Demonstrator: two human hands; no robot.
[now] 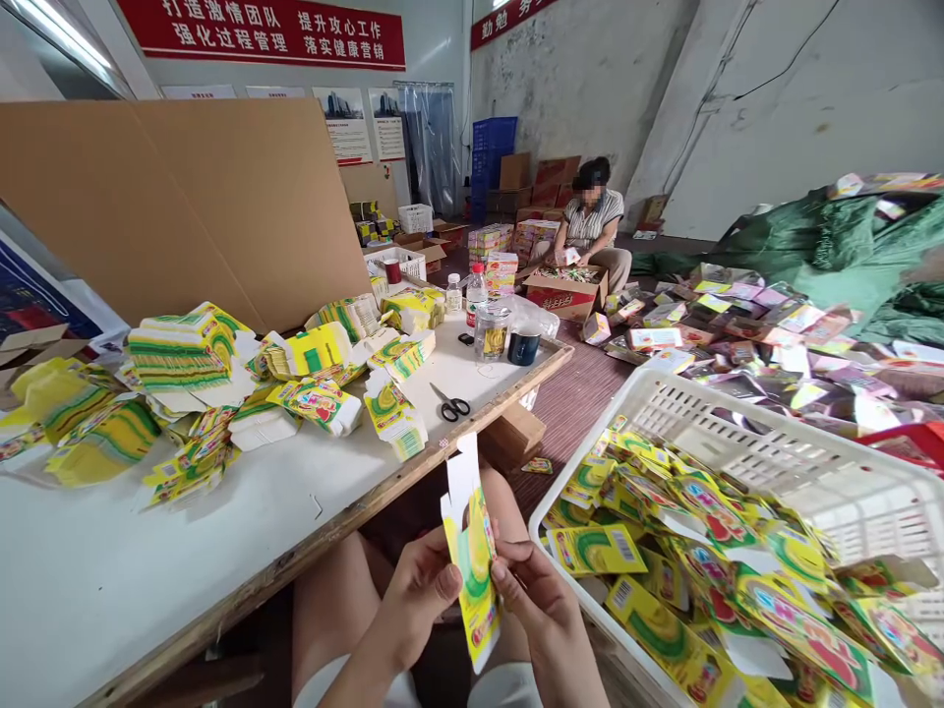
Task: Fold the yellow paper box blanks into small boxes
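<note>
Both sides are clamped on one piece: the left grip point(417, 600) and the right grip point(542, 610) pinch a flat yellow-and-green carton point(472, 560) between them. It sits low in the middle of the view, over the person's lap and just off the counter's edge.

Look around now. The counter point(147, 570) has a white top with a worn wooden edge and runs away to the left. Loose stacks point(184, 354) of the same yellow print are heaped along its far side. Black scissors point(450, 404) lie alone near the front edge. At the far corner stand a jar point(491, 331), a dark cup point(524, 346) and a red-capped bottle point(477, 290).

A big brown cardboard sheet point(184, 197) leans behind the counter, with a red banner point(262, 31) high on the white wall. Just beside the right grip, a white plastic basket point(737, 423) is piled with folded yellow packs. Beyond it the floor carries a wide spill of coloured boxes point(737, 334) and a green tarp point(833, 246). A person point(592, 226) in a striped top sits at an open cardboard box point(564, 293).

Back to the grip. The left thumb presses the carton's printed face with the fingers behind it. The right thumb and forefinger nip its right edge at mid-height. Both are narrow and closed on card. The carton stands nearly upright, white flap on top.
</note>
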